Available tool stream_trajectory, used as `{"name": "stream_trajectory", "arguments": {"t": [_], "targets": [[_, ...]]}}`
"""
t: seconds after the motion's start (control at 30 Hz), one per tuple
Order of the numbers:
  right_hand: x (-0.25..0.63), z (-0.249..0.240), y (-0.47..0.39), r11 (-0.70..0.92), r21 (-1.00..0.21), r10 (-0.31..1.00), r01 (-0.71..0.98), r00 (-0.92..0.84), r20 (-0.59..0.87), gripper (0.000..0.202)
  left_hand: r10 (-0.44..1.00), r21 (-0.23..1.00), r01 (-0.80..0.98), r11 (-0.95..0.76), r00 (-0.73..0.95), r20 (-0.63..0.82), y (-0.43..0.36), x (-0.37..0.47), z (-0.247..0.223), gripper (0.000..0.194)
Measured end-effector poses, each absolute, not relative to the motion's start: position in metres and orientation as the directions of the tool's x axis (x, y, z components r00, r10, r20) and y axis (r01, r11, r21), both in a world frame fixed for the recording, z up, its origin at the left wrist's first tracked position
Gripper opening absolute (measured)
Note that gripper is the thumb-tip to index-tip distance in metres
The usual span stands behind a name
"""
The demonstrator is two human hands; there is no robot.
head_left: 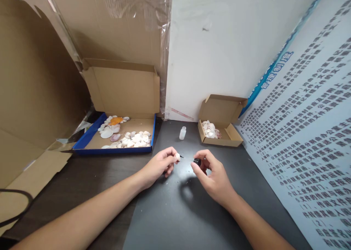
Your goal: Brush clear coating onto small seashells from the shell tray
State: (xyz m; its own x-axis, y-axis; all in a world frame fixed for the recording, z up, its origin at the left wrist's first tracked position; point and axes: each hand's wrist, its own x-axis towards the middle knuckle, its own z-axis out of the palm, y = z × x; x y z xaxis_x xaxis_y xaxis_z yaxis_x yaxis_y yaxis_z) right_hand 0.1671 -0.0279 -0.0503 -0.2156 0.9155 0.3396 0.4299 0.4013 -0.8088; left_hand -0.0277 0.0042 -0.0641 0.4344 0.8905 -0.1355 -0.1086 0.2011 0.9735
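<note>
My left hand [161,162] pinches a small white seashell [178,157] between thumb and fingertips. Across from it, my right hand [211,173] grips a black bottle cap [196,162] with thumb and fingers. A thin dark tip [182,156] shows right beside the shell, on the side facing the cap; whether it touches the shell, or joins the cap, I cannot tell. Beyond both hands stands a small translucent white bottle [182,133], upright and without a cap.
To the left lies an open blue-sided cardboard box [112,151] with many shells and an orange one. A smaller open brown box [219,142] at the back right holds more shells. Small white bits dot the dark table [164,213]. A printed board [301,133] rises at the right.
</note>
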Motion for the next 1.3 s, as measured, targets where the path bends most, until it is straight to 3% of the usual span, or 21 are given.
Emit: {"name": "stream_trajectory", "arguments": {"t": [0.83,1.3], "targets": [[0.168,-0.0495,-0.028,0.39,-0.826,0.919,0.406,-0.22,0.326,0.011,0.88,0.953,-0.133,0.271,0.436,-0.19,0.0024,-0.0262,-0.0603,0.008],[0.1667,-0.0481,-0.0285,0.39,-0.804,0.921,0.449,-0.178,0.347,0.009,0.861,0.971,-0.087,0.224,0.485,-0.155,0.0022,-0.0265,-0.0619,0.018]]}}
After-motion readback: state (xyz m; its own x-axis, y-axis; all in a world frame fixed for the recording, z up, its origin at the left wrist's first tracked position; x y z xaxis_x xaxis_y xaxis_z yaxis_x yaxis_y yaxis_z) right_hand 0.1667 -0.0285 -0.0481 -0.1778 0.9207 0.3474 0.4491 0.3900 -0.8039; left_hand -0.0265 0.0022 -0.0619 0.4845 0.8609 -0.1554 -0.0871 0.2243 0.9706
